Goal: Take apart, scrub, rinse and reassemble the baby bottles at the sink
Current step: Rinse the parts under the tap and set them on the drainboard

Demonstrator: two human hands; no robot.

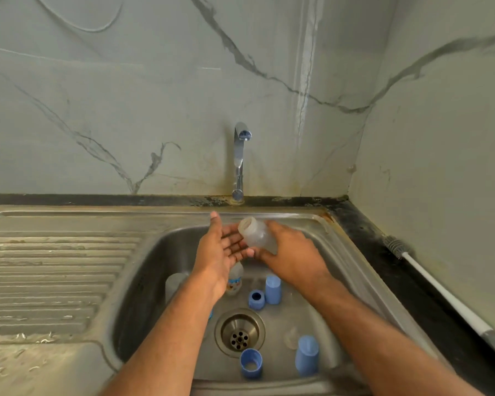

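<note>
Over the sink (340,252), in front of the tap (239,161), the right hand (292,252) grips a clear bottle (256,234) around its lower body, fingers curled round it. The bottle is tilted, with its open neck pointing up and away toward the tap. The left hand (220,252) is spread flat, palm turned up, fingers straight and holding nothing; its fingertips lie just beside the bottle, under its neck end, and whether they touch it cannot be told.

Down in the sink, a second bottle (235,278) with a printed label lies partly hidden beneath the left wrist. Behind the drain (239,332), on the tap side, stand a blue ring (256,300) with a dark hole and, just beside it, a tall blue cap (273,289). On the near side of the drain sits another blue ring (251,362), open end up, and to the right of it another blue cap (307,356). A clear, faint piece (291,337) lies between that cap and the drain; what it is cannot be told. Left of the drain, a pale rounded shape (174,284) leans by the sink wall, partly hidden by the left forearm.

A long white-handled brush (440,290) lies on the dark worktop (383,252) right of the sink, against the wall. The ribbed draining board (46,275) stretches left of the sink.
</note>
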